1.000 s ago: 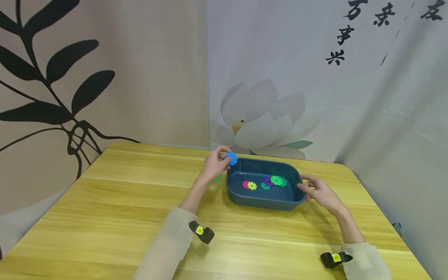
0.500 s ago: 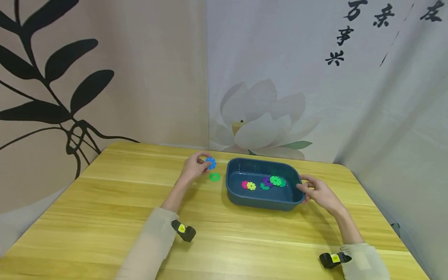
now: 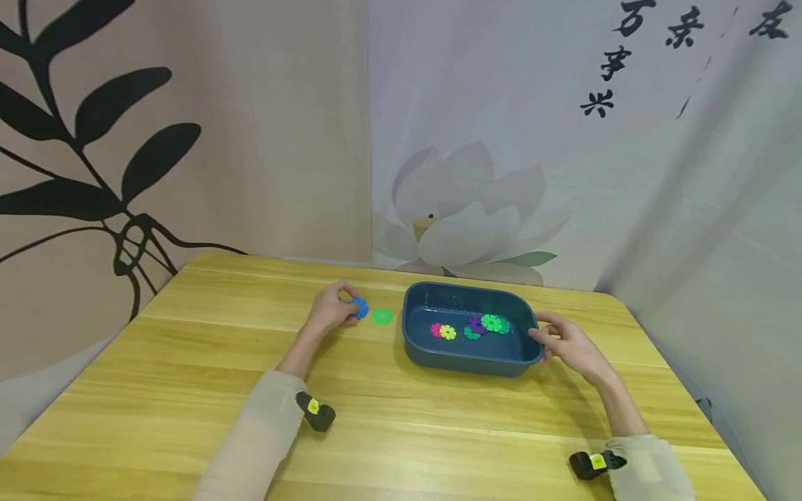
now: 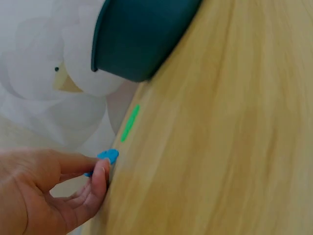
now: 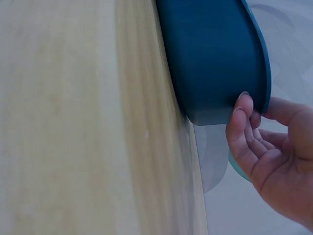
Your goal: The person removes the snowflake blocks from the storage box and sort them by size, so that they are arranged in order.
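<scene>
Between thumb and fingers, my left hand point(image 3: 330, 307) pinches a blue snowflake disc point(image 3: 360, 307) just above or at the tabletop, left of the basin. A green snowflake disc point(image 3: 382, 316) lies flat on the table between that hand and the basin; the left wrist view shows the blue disc point(image 4: 108, 156) at the fingertips. With its thumb over the rim, my right hand point(image 3: 569, 344) grips the right end of the dark blue basin point(image 3: 464, 362). Inside the basin lie a pink disc point(image 3: 436, 330), a yellow disc point(image 3: 447, 332), a purple disc point(image 3: 476, 325) and several green discs point(image 3: 491, 323).
The wooden table point(image 3: 401, 431) reaches back to a printed curtain point(image 3: 288, 139) behind it. A black wrist camera point(image 3: 318, 414) sits on the left sleeve and another camera point(image 3: 589, 465) on the right one.
My left hand has moved left and down from the basin's left rim, carrying the blue disc past the green one, which is now fully uncovered. The right hand stays on the basin.
</scene>
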Demonstrator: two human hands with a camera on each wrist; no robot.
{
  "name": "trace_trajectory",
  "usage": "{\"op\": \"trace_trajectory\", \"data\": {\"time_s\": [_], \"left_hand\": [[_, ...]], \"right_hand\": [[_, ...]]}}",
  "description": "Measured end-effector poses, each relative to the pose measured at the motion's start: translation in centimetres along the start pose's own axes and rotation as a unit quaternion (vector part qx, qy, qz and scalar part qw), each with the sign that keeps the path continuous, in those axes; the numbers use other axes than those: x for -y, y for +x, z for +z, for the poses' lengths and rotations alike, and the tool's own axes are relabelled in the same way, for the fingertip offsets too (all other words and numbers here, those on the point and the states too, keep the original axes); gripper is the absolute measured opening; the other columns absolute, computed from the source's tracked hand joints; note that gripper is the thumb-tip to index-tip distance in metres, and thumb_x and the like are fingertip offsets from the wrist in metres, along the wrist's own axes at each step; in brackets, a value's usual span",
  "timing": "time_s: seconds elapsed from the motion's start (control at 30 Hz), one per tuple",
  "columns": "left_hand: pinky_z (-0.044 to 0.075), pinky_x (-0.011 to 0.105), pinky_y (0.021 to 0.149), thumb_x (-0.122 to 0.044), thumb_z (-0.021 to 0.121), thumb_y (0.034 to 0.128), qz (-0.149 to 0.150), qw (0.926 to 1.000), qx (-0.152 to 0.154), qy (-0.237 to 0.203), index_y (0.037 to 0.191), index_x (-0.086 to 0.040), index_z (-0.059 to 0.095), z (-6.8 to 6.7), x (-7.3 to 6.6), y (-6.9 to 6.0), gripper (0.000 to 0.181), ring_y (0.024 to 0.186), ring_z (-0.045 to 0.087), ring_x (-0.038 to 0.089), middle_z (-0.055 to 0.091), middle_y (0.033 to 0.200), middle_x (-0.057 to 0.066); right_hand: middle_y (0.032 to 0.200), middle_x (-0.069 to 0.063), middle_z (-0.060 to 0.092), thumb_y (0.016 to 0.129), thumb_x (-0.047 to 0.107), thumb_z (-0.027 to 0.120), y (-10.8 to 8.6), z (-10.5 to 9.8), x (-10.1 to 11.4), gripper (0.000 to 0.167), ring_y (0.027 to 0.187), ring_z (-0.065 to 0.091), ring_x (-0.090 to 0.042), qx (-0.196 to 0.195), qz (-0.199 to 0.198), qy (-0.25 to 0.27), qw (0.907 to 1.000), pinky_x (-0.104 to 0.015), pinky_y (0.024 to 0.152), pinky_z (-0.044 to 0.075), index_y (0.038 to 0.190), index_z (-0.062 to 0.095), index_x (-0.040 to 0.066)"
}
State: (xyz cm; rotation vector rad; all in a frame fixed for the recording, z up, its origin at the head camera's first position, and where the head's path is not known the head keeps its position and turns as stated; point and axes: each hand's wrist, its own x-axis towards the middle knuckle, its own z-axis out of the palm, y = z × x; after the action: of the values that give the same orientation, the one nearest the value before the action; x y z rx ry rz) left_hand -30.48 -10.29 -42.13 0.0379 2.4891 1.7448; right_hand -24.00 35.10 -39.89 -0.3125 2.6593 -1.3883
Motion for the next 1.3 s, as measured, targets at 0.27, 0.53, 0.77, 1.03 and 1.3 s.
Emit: {"op": "trace_trajectory", "data": {"time_s": [0.27, 0.53, 0.77, 1.03, 1.3], "left_hand": [[0.052, 0.019, 0.056, 0.002, 0.064, 0.0948, -0.003, 0.9998, 0.000, 0.018, 0.119, 0.008, 0.058, -0.1, 0.6, 0.2, 0.026, 0.058, 0.061, 0.011, 0.069, 0.086, 0.020], [0.048, 0.016, 0.052, -0.002, 0.067, 0.0949, -0.004, 0.9980, 0.007, 0.063, 0.120, 0.006, 0.059, 0.0, 0.8, 0.5, 0.027, 0.054, 0.058, 0.009, 0.068, 0.079, 0.015], [0.044, 0.016, 0.050, -0.005, 0.071, 0.0932, -0.012, 0.9967, 0.000, 0.080, 0.120, 0.005, 0.060, -0.2, 0.8, 0.5, 0.031, 0.054, 0.057, 0.009, 0.066, 0.076, 0.011], [0.046, 0.021, 0.054, -0.014, 0.072, 0.0946, 0.005, 0.9955, -0.028, 0.091, 0.119, 0.006, 0.060, -0.4, 0.7, 0.4, 0.033, 0.062, 0.063, 0.015, 0.069, 0.084, 0.015], [0.047, 0.026, 0.062, -0.020, 0.073, 0.0938, 0.038, 0.9920, -0.053, 0.108, 0.117, 0.003, 0.063, 0.3, -0.7, -0.1, 0.034, 0.077, 0.059, 0.020, 0.065, 0.097, 0.016]], "right_hand": [[0.093, -0.016, 0.060, 0.105, 0.025, 0.058, 0.0, 0.0, 0.2, 0.062, 0.069, 0.065, -0.036, 0.005, -0.001, 0.007, 1.0000, -0.031, 0.076, 0.056, 0.150, 0.033, -0.009], [0.092, -0.016, 0.061, 0.105, 0.024, 0.058, -0.1, -0.1, 0.1, 0.061, 0.069, 0.066, -0.036, 0.006, -0.002, 0.009, 0.9999, -0.030, 0.076, 0.057, 0.150, 0.033, -0.009], [0.092, -0.016, 0.061, 0.105, 0.024, 0.058, -0.1, 0.0, 0.2, 0.061, 0.068, 0.065, -0.036, 0.005, -0.003, 0.008, 0.9999, -0.031, 0.076, 0.056, 0.149, 0.033, -0.010], [0.093, -0.016, 0.061, 0.105, 0.024, 0.057, -0.1, 0.0, 0.2, 0.061, 0.069, 0.065, -0.036, 0.007, -0.004, 0.009, 0.9999, -0.031, 0.075, 0.056, 0.150, 0.033, -0.009], [0.094, -0.019, 0.061, 0.105, 0.021, 0.058, -0.1, -0.1, 0.3, 0.061, 0.068, 0.065, -0.036, 0.006, -0.003, 0.018, 0.9998, -0.031, 0.075, 0.056, 0.150, 0.032, -0.010]]}}
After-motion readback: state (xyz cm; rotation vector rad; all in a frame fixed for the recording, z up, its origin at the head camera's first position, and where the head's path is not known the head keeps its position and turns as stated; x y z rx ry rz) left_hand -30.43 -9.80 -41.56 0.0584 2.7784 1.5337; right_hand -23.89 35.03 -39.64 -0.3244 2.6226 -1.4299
